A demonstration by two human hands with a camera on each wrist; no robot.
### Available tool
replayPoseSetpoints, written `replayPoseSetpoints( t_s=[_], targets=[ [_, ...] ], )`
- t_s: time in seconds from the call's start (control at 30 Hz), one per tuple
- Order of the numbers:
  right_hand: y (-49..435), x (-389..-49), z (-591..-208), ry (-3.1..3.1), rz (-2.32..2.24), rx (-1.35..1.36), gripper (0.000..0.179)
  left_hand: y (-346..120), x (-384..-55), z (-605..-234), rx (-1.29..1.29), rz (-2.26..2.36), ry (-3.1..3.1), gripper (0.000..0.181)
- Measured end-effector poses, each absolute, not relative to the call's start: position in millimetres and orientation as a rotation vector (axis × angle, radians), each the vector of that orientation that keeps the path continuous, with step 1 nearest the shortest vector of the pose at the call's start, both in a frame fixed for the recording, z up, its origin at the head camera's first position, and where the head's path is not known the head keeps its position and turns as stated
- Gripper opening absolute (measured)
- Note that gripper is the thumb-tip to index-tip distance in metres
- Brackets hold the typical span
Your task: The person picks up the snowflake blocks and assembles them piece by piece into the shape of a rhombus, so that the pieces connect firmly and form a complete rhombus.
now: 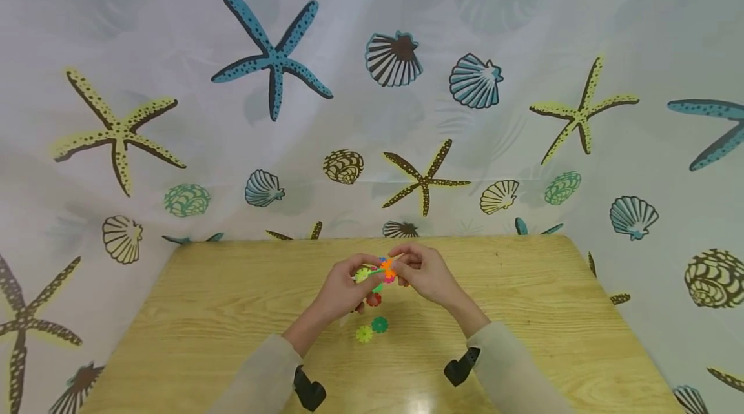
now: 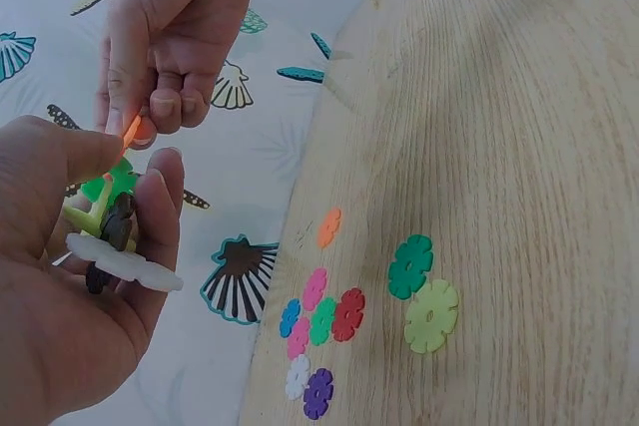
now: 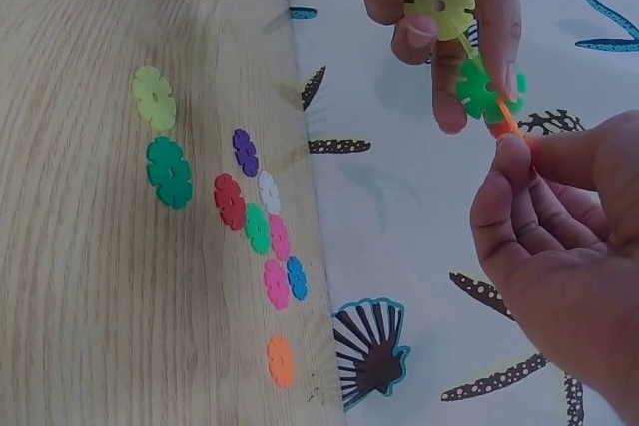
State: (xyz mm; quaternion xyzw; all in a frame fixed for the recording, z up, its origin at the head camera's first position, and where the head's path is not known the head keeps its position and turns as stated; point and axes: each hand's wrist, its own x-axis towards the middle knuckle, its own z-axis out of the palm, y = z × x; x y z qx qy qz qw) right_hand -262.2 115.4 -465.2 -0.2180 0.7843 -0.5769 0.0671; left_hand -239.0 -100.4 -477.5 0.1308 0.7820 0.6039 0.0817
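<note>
Above the table, my left hand (image 1: 339,290) holds a small cluster of linked plastic snowflake discs. In the left wrist view the cluster includes a white disc (image 2: 140,267) and a dark one (image 2: 118,221) crossing each other. A yellow disc (image 3: 440,7) and a green disc (image 3: 476,90) follow in the right wrist view. My right hand (image 1: 432,277) pinches an orange disc (image 3: 510,118) between thumb and forefinger. The orange disc is edge-on and meets the green disc's rim, where a left fingertip also presses. Left fingers partly hide the cluster.
Several loose discs lie on the wooden table (image 1: 232,317) below the hands, among them red (image 3: 230,202), purple (image 3: 245,152), blue (image 3: 297,278) and orange (image 3: 280,361). Nearer the body are a dark green disc (image 1: 380,324) and a yellow-green disc (image 1: 364,334). A patterned curtain (image 1: 349,117) surrounds the table.
</note>
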Motion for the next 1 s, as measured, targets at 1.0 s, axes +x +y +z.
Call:
replayPoseSetpoints(
  t_s=[1.0],
  targets=[
    [109,-250,-527,2.555,-1.425,-0.599,0.019,-111,-247,-474,0.308,1.836,2.413,0.036]
  ],
)
